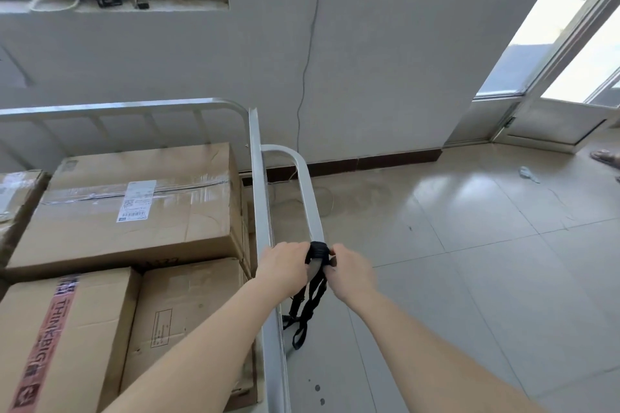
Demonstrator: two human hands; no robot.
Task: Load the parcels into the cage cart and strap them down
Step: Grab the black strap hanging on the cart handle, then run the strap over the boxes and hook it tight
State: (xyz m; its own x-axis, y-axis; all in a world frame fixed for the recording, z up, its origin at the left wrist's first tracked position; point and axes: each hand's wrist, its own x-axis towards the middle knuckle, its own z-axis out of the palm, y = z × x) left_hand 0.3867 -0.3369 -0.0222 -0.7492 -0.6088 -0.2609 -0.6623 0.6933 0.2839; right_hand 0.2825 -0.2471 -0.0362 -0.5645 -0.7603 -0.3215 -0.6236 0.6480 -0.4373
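The left hand (285,265) curls its fingers round the black strap (317,250), which is wound about the handle (307,191). The right hand (349,270) pinches the same wrap from the other side. Loose loops of strap dangle below, over the tiled floor (469,245). Left of the handle, inside the cart (258,178) rails, cardboard parcels (134,201) sit packed close, the biggest higher than the two nearest.

My only feed is the wide-angle head camera, aimed forward and down, sitting close over the cage cart handle (310,198), with tiled floor (469,245) and wall (402,60) stretching away beyond.
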